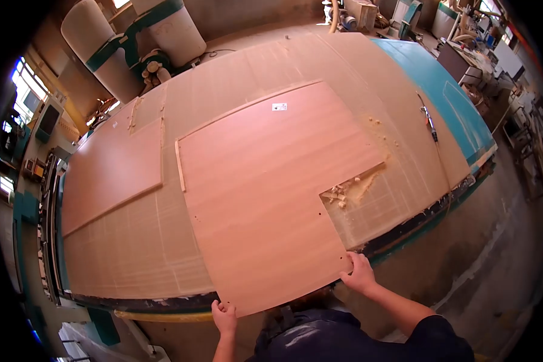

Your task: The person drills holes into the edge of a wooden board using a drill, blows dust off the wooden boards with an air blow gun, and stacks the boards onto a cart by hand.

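A large reddish-brown panel [259, 187] with a notch cut out of its right side lies on the wide worktable [223, 90], its near end reaching past the table's front edge. My left hand [224, 316] grips the panel's near left corner, fingers closed on the edge. At the near right corner my right hand [359, 273] holds the same panel, thumb and fingers at its edge. A small white label [279, 107] is stuck near the far end. Small dark holes show near the panel's edges.
Another brown panel [114, 172] lies at the left of the table. Wood chips and sawdust [344, 192] sit in the notch. An air gun [429, 123] with a hose rests at the right, near a teal surface [446, 96]. Dust collector bags [169, 30] stand behind.
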Demonstrator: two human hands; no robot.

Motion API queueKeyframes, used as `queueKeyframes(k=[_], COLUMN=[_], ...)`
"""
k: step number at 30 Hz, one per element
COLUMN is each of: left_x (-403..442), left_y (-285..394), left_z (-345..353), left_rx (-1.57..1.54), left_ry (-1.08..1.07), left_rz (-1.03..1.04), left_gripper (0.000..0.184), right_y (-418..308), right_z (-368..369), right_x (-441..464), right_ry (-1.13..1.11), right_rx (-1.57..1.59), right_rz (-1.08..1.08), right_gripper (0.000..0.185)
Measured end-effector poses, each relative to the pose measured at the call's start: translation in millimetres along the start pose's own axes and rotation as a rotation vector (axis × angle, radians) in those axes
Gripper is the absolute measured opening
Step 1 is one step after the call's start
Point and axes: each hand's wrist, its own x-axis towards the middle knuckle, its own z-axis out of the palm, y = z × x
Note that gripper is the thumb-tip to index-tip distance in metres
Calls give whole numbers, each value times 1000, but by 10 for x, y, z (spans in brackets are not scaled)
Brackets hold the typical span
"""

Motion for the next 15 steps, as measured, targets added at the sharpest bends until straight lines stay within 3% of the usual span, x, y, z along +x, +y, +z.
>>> queueKeyframes(k=[2, 4, 5, 8, 9, 12, 13, 15], left_x=[-87, -271, -328, -519, -544, -420, -718, -937], left_y=[-363, -382, -356, -521, -608, -965, -571, -610], left_z=[-131, -233, -229, -172, -139, -232, -239, -207], left_rx=[59, -6, -47, -185, -271, -207, -32, 261], left_ry=[10, 13, 17, 59, 80, 18, 38, 183], left_rz=[72, -36, -79, -19, 45, 81, 55, 289], left_gripper=[67, 66, 66, 66, 59, 37, 25, 26], right_y=[108, 228, 446, 666, 640, 726, 762, 823], right_z=[-12, 18, 226, 435, 411, 459, 462, 425], right_x=[-160, -236, -247, -185, -196, -254, -367, -523], right_ry=[-90, -181, -123, -237, -257, -255, -257, -250], right_rx=[102, 242, 214, 328, 560, 633, 660, 718], right_rz=[62, 180, 181, 257, 349, 332, 334, 333], right_gripper=[59, 58, 54, 41, 33, 25, 27, 31])
